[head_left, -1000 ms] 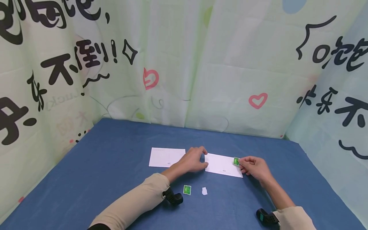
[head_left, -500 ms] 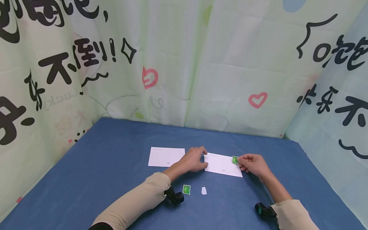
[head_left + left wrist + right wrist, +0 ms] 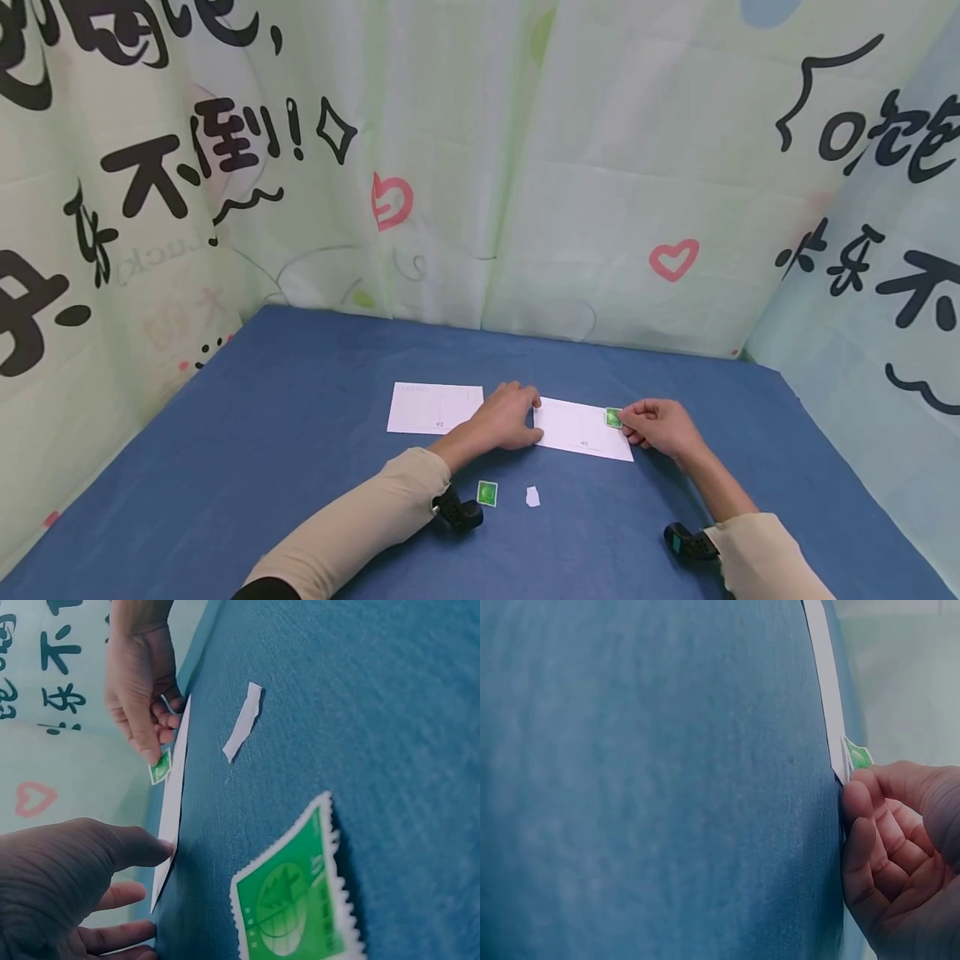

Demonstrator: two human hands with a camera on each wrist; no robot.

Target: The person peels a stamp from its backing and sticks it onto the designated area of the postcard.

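Observation:
My right hand (image 3: 660, 429) pinches a green stamp (image 3: 613, 418) between thumb and fingertips, over the upper right part of a white postcard (image 3: 573, 429). In the left wrist view the held stamp (image 3: 160, 768) stands tilted at the card's far end. My left hand (image 3: 506, 417) rests at the card's left end, thumb and fingers spread, with the thumb (image 3: 146, 847) touching the card's near edge. A second white postcard (image 3: 427, 408) lies to the left, its right side partly hidden behind that hand.
A second green stamp (image 3: 487, 493) lies on the blue cloth (image 3: 330, 358) near my left wrist. Beside it is a small torn scrap of white paper (image 3: 532, 497). Printed curtains (image 3: 570, 167) stand behind the table and along both sides.
My right hand has shifted slightly to the left and up with the stamp, then stays nearly in place. The left hand keeps its place on the postcard.

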